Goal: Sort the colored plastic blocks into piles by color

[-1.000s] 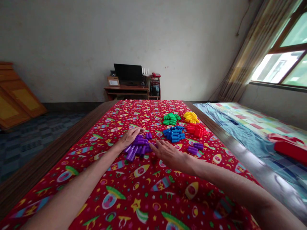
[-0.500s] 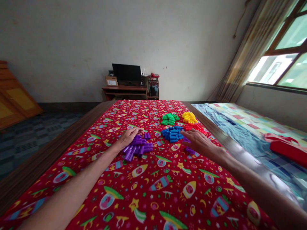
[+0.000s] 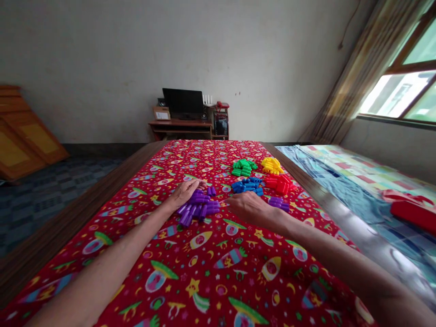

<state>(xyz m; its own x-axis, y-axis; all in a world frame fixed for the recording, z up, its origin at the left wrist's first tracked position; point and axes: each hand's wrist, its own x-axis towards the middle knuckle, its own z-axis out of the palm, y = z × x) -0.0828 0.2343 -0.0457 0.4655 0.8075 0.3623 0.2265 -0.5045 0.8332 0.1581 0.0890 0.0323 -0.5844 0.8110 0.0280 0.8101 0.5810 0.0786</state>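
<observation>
A pile of purple plastic tube-shaped pieces [image 3: 195,210] lies on the red patterned cloth. My left hand [image 3: 185,190] rests at the pile's far left side, fingers stretched out. Over the cloth just right of that pile is my right hand [image 3: 247,206], its back up and its fingers pointing left; they look apart from the pieces, with nothing visible in them. Beyond its wrist sits a smaller purple group [image 3: 279,204]. Blue pieces [image 3: 251,186] lie just behind my right hand, and red pieces [image 3: 279,184] are to their right.
Farther back are groups of green pieces [image 3: 244,167] and yellow pieces [image 3: 271,165]. The cloth [image 3: 218,272] covers a dark wooden table [image 3: 299,186]. A bed [image 3: 340,168] stands along the right. Against the far wall is a desk [image 3: 180,122] with a monitor [image 3: 183,102].
My right hand has moved left from the small purple group towards the purple pile, leaving more purple pieces beside the red ones. The left hand stays at the pile. The view has shifted slightly.
</observation>
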